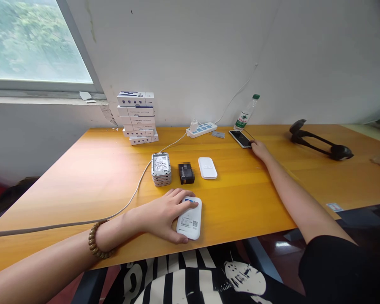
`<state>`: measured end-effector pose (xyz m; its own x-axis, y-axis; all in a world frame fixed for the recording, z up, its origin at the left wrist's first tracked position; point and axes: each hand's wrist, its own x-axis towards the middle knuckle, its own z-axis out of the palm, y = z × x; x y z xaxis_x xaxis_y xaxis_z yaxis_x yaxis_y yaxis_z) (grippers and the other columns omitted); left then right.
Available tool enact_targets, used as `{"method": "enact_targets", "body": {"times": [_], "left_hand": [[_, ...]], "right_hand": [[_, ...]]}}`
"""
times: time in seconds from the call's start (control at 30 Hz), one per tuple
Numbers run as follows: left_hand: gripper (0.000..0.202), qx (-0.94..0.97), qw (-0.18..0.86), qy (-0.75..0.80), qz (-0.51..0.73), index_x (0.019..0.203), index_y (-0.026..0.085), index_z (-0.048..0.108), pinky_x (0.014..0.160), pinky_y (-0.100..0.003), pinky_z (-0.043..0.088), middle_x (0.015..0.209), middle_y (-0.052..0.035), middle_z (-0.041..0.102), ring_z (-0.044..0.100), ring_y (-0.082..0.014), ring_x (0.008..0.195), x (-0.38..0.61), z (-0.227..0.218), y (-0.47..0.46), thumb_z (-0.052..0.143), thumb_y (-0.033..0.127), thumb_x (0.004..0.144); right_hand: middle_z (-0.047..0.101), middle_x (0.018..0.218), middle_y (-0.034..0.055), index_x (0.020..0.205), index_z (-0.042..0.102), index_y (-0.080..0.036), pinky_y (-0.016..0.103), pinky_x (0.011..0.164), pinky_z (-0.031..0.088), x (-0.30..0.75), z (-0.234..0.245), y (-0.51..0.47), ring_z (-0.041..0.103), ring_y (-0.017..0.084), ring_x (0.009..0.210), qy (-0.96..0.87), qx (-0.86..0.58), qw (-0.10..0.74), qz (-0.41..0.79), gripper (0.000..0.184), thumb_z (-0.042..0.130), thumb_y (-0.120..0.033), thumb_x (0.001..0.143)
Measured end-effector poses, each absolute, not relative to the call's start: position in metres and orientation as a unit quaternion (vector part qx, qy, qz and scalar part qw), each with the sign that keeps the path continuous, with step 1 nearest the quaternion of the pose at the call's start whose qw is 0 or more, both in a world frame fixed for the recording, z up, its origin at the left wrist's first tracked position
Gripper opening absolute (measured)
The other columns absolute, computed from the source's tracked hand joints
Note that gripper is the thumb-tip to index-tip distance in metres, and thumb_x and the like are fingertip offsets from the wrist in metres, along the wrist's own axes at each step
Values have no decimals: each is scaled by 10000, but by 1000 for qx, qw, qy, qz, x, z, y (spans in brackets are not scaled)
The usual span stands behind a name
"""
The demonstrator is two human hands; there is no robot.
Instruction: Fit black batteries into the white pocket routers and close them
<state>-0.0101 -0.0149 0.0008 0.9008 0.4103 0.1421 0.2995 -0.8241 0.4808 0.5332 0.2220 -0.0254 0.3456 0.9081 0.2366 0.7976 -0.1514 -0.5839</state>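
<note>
My left hand lies over a white pocket router near the table's front edge, fingers across its top and thumb at its lower side. A stack of several white devices with printed labels stands beyond it, next to a black battery and a white device. At the far side, my right hand has its fingertips at the end of a black smartphone. Whether those fingers grip the phone is hidden.
The orange wooden table holds a pile of white boxes, a white power strip with a cable, and a water bottle. A black curved stand lies to the right. The front table edge runs below my hands.
</note>
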Motion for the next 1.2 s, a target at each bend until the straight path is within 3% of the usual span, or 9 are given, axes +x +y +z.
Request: {"method": "enact_targets", "body": {"times": [0.27, 0.77, 1.0, 1.2], "left_hand": [[942, 947, 231, 187, 122, 1529, 228, 499, 1173, -622, 498, 1570, -203, 498, 521, -463, 1426, -10, 1, -15, 900, 566, 747], [945, 946, 235, 190, 116, 1525, 216, 502, 1187, -617, 488, 1577, -207, 493, 514, -463, 1435, -10, 2, -15, 905, 564, 743], [936, 946, 236, 187, 121, 1520, 217, 503, 1185, -618, 487, 1572, -212, 496, 516, -462, 1434, -10, 1, -14, 900, 568, 748], [931, 946, 235, 185, 127, 1523, 230, 504, 1176, -619, 494, 1567, -200, 503, 523, -463, 1425, -10, 1, -15, 897, 566, 748]], "right_hand": [[785, 1307, 174, 1216, 784, -167, 571, 1214, 472, 536, -27, 224, 652, 402, 1350, -573, -752, 316, 85, 463, 516, -277, 854], [769, 1329, 167, 1222, 768, -184, 535, 1240, 446, 533, -25, 221, 634, 388, 1376, -565, -753, 323, 96, 436, 543, -302, 868], [775, 1224, 167, 1100, 742, -213, 538, 1140, 514, 533, -19, 215, 676, 384, 1251, -551, -756, 341, 89, 335, 528, -300, 858], [790, 964, 113, 749, 699, -248, 496, 1063, 544, 535, -13, 207, 700, 369, 1095, -564, -750, 332, 97, 194, 523, -284, 821]]}}
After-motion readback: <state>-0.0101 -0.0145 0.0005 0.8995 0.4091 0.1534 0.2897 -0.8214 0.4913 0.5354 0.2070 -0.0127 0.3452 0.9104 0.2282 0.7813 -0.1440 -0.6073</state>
